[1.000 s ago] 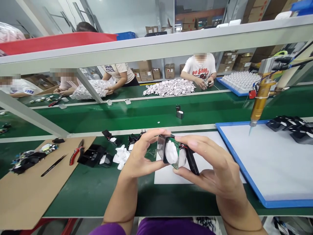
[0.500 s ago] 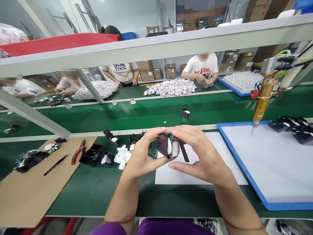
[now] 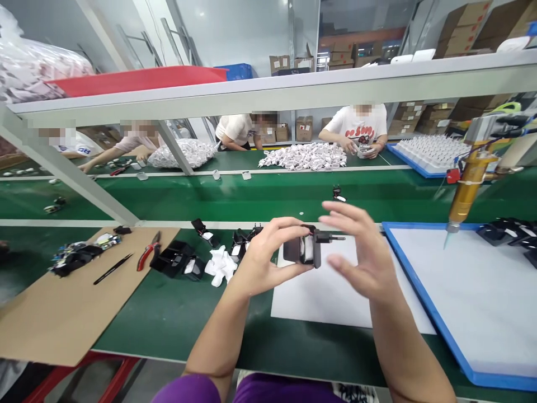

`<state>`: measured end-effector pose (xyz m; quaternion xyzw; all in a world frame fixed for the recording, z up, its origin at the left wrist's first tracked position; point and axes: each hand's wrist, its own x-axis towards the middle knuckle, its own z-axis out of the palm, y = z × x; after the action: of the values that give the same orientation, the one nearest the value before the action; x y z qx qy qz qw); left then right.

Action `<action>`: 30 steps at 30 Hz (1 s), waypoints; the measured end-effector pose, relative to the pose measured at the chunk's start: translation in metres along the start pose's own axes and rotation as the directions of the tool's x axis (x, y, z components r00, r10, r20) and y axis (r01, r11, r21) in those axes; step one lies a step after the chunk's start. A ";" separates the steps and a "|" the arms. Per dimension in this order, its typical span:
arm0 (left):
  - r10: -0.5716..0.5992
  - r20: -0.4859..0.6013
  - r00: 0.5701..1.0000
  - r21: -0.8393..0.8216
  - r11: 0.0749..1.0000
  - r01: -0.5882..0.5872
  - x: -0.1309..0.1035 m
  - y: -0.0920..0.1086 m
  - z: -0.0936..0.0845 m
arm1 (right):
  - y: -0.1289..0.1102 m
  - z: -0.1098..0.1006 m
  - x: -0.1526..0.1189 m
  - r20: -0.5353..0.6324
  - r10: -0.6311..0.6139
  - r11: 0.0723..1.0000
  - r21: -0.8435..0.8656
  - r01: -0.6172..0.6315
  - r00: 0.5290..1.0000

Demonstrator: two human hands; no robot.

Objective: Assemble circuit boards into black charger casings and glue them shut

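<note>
My left hand point(image 3: 260, 263) grips a black plug-in power adapter point(image 3: 292, 252) between thumb and fingers, above a white sheet point(image 3: 323, 299). The adapter's end cover, with plug pins pointing right, stands slightly apart from the case, and white material shows in the gap. Just right of the pins is my right hand point(image 3: 369, 260), with fingers and thumb spread and nothing between them. Left of my left hand lie a crumpled white cloth or glove point(image 3: 221, 266) and several black adapter parts point(image 3: 174, 258).
At left, brown cardboard point(image 3: 62, 313) bears red-handled pliers point(image 3: 149, 252), black tweezers point(image 3: 113, 268) and circuit parts. A blue-rimmed tray point(image 3: 428, 302) stands at right under a gold dispenser point(image 3: 465, 184). Co-workers sit beyond the green belt point(image 3: 260, 193), near a pile of white parts point(image 3: 304, 157).
My right hand has moved right, off the adapter, and opened. The end cover, which hung aside, now sits across the case opening with its pins pointing right. My left hand keeps its hold.
</note>
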<state>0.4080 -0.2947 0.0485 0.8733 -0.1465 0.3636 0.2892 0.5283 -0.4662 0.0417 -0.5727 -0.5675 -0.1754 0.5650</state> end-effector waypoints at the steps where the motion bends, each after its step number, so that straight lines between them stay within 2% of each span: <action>1: 0.003 -0.005 1.000 0.027 1.000 -0.003 -0.001 0.000 -0.001 | 0.015 -0.004 -0.001 -0.074 0.044 0.999 0.028 -0.042 0.996; 3: 0.001 -0.027 1.000 0.072 0.997 0.001 -0.003 -0.001 -0.002 | 0.056 -0.010 -0.003 -0.219 0.198 0.979 -0.007 -0.205 0.955; 4: -0.002 -0.046 0.999 0.087 0.996 0.006 -0.004 -0.003 -0.003 | 0.081 -0.012 -0.005 -0.263 0.318 0.936 -0.063 -0.345 0.911; 5: -0.005 -0.068 0.998 0.100 0.995 0.011 -0.006 -0.005 -0.005 | 0.108 -0.014 -0.007 -0.315 0.460 0.846 -0.130 -0.517 0.830; 6: -0.008 -0.094 0.996 0.113 0.993 0.018 -0.008 -0.007 -0.006 | 0.134 -0.016 -0.010 -0.363 0.600 0.696 -0.202 -0.689 0.712; 7: -0.009 -0.124 0.992 0.126 0.992 0.025 -0.011 -0.009 -0.008 | 0.159 -0.017 -0.012 -0.384 0.661 0.612 -0.221 -0.759 0.645; 9: -0.013 -0.190 0.982 0.134 0.990 0.039 -0.017 -0.016 -0.010 | 0.202 -0.019 -0.018 -0.392 0.727 0.508 -0.244 -0.826 0.564; 11: -0.071 -0.235 0.969 0.066 0.994 0.089 -0.026 -0.024 -0.012 | 0.235 -0.019 -0.023 -0.371 0.789 0.413 -0.269 -0.870 0.490; 14: -0.284 -0.278 0.918 -0.243 0.945 0.219 -0.043 -0.036 -0.011 | 0.268 -0.019 -0.029 -0.317 0.853 0.318 -0.316 -0.894 0.415; 16: -0.452 -0.305 0.838 -0.535 0.810 0.242 -0.052 -0.039 -0.010 | 0.284 -0.018 -0.032 -0.288 0.875 0.284 -0.347 -0.894 0.389; 17: -0.542 -0.290 0.788 -0.674 0.701 0.234 -0.055 -0.039 -0.009 | 0.290 -0.017 -0.033 -0.285 0.880 0.269 -0.359 -0.894 0.379; 18: -0.633 -0.240 0.737 -0.795 0.564 0.225 -0.057 -0.038 -0.009 | 0.296 -0.016 -0.034 -0.291 0.882 0.254 -0.369 -0.894 0.371; 20: -0.776 -0.054 0.629 -0.947 0.239 0.214 -0.059 -0.034 -0.011 | 0.305 -0.016 -0.037 -0.323 0.877 0.224 -0.380 -0.897 0.355; 22: -0.839 0.120 0.531 -0.986 -0.040 0.159 -0.059 -0.029 -0.013 | 0.309 -0.017 -0.040 -0.362 0.869 0.194 -0.379 -0.905 0.338; 23: -0.855 0.169 0.490 -0.985 -0.133 0.108 -0.059 -0.028 -0.014 | 0.309 -0.018 -0.041 -0.378 0.865 0.184 -0.375 -0.909 0.331; 24: -0.870 0.197 0.452 -0.979 -0.195 0.053 -0.059 -0.027 -0.015 | 0.308 -0.018 -0.041 -0.390 0.860 0.182 -0.368 -0.912 0.329; 26: -0.894 0.217 0.392 -0.967 -0.251 -0.036 -0.059 -0.026 -0.015 | 0.302 -0.017 -0.040 -0.387 0.852 0.215 -0.355 -0.910 0.352; 30: -0.942 0.182 0.283 -0.968 -0.222 -0.114 -0.059 -0.027 -0.013 | 0.278 0.002 -0.036 -0.258 0.845 0.374 -0.343 -0.862 0.469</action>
<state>0.3729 -0.2628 0.0024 0.1408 0.1964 0.3063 0.9207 0.7525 -0.4018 -0.1135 -0.8871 -0.1259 0.0101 0.4439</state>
